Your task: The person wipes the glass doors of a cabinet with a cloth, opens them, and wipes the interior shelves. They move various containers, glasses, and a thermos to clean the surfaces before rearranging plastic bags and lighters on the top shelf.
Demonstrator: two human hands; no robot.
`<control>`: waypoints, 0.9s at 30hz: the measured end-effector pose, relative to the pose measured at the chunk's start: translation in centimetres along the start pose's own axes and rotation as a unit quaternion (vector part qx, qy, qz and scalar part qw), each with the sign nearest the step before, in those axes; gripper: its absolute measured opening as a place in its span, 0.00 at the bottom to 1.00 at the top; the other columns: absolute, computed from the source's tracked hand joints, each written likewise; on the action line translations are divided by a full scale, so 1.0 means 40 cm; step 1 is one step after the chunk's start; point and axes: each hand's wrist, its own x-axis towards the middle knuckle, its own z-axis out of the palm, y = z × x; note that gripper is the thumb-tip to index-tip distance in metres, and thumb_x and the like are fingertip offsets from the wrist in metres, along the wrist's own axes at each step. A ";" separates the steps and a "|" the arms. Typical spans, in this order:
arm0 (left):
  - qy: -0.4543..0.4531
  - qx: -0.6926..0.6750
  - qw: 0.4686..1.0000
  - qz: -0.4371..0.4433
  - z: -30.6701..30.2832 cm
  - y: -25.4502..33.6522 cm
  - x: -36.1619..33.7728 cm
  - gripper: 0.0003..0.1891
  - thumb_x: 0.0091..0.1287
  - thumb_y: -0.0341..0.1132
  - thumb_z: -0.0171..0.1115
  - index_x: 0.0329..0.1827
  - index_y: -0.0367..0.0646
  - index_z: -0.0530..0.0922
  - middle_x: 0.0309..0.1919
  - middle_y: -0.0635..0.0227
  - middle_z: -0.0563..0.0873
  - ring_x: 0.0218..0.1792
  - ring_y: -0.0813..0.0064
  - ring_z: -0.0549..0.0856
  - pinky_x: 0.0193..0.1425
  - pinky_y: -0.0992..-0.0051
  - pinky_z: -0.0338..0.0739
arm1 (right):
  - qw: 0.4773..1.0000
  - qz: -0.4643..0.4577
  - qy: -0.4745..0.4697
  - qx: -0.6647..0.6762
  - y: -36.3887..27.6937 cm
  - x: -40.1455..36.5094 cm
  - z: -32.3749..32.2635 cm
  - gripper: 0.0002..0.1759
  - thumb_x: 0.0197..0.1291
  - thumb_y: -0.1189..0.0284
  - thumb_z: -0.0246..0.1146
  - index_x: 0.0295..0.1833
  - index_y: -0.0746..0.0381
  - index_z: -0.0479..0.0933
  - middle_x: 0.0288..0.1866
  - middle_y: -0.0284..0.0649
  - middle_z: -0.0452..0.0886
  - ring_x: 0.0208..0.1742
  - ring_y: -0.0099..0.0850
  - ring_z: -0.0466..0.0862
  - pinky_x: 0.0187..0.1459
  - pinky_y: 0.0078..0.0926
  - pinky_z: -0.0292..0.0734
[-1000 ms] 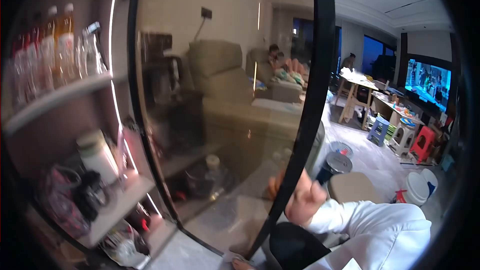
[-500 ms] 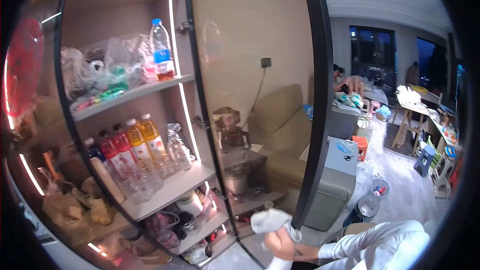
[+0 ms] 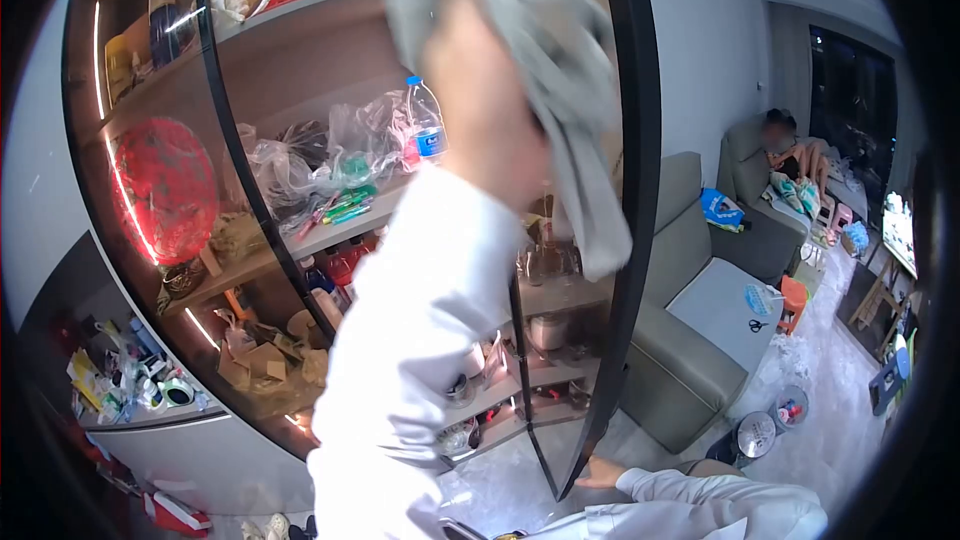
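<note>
A grey cloth [image 3: 575, 130] hangs from my left hand [image 3: 485, 90], which is raised high at the glass door's inner side, its fingers closed on the cloth and blurred by motion. My white left sleeve hides part of the shelves. Low down, my right hand [image 3: 600, 472] grips the bottom corner of the door's black frame [image 3: 632, 140], some fingers hidden behind it. Beyond the glass stand shelves of the cabinet [image 3: 320, 240], with a blue-capped bottle [image 3: 427, 125] and plastic bags [image 3: 350, 145] just left of my raised forearm.
To the right stand a grey-green sofa [image 3: 690, 370] and a table surface with scissors [image 3: 757, 325]. A metal-lidded bin [image 3: 755, 435] is on the floor. Farther back, people [image 3: 795, 145] sit on a sofa. A cluttered counter [image 3: 150, 410] is at the far left.
My left hand has risen from low by the door with the cloth, which now hangs loose. My right hand has parted from it and is at the door's bottom corner. The view has shifted.
</note>
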 end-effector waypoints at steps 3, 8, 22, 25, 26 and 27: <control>-0.118 0.018 0.990 0.075 -0.096 0.156 0.187 0.15 0.72 0.44 0.45 0.41 0.42 0.75 0.34 0.64 0.82 0.34 0.68 0.84 0.42 0.64 0.81 | 0.995 0.093 -0.020 0.020 -0.085 -0.063 -0.083 0.43 0.50 0.46 0.62 0.58 0.74 0.70 0.58 0.62 0.73 0.60 0.51 0.75 0.61 0.38 0.70; -0.010 0.071 0.991 0.111 -0.258 0.280 0.244 0.11 0.71 0.44 0.49 0.39 0.47 0.72 0.29 0.64 0.79 0.25 0.65 0.80 0.29 0.68 0.79 | 0.986 0.152 0.014 0.072 -0.005 -0.036 -0.051 0.48 0.48 0.47 0.65 0.64 0.74 0.63 0.61 0.59 0.72 0.63 0.50 0.72 0.64 0.35 0.66; 0.082 0.181 0.965 0.171 -0.223 -0.004 0.479 0.11 0.68 0.45 0.58 0.46 0.50 0.73 0.36 0.73 0.77 0.35 0.77 0.78 0.39 0.74 0.76 | 0.954 0.256 0.075 0.140 -0.068 -0.075 -0.086 0.53 0.44 0.39 0.64 0.65 0.71 0.63 0.56 0.64 0.74 0.60 0.53 0.75 0.60 0.38 0.71; 0.057 0.274 0.932 0.228 -0.254 -0.146 0.541 0.14 0.68 0.40 0.58 0.52 0.46 0.73 0.43 0.71 0.78 0.45 0.79 0.77 0.47 0.74 0.75 | 0.954 0.228 0.146 0.124 -0.044 -0.065 -0.031 0.37 0.55 0.44 0.59 0.55 0.68 0.70 0.44 0.57 0.78 0.46 0.52 0.78 0.48 0.43 0.72; 0.034 0.301 0.928 0.218 -0.259 -0.192 0.526 0.13 0.68 0.35 0.57 0.54 0.43 0.73 0.47 0.70 0.77 0.47 0.79 0.77 0.48 0.73 0.75 | 0.958 0.199 0.177 0.107 -0.023 -0.054 0.010 0.29 0.63 0.48 0.55 0.48 0.67 0.73 0.31 0.53 0.81 0.31 0.51 0.82 0.35 0.46 0.74; 0.035 0.293 0.935 0.199 -0.365 -0.282 0.606 0.16 0.68 0.39 0.57 0.56 0.43 0.73 0.47 0.71 0.78 0.47 0.78 0.77 0.49 0.74 0.75 | 0.955 0.199 0.190 0.108 -0.011 -0.037 0.050 0.29 0.63 0.48 0.55 0.48 0.67 0.73 0.31 0.53 0.81 0.31 0.51 0.82 0.35 0.46 0.74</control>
